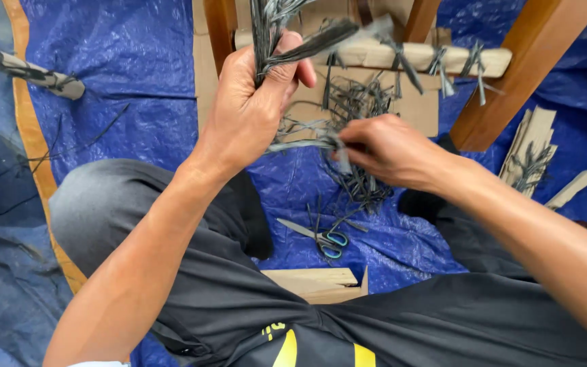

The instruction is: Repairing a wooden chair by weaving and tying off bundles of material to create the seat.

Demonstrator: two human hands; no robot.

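Over blue tarp (123,75), 2 hands, L hand (249,112) gripping strip bundle (266,34), R hand (388,149), 1 scissors (324,238)

Crinkled blue tarp (123,75) with an orange border over the floor, wooden furniture legs (511,75) above.

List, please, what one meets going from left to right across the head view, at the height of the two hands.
Wrapped stick → left hand gripping dark strips → right hand → slanted wooden leg → cardboard pieces.

Your left hand (249,112) hides the strand bundle (266,34) base; its top and the wooden legs (511,75) run off-frame.
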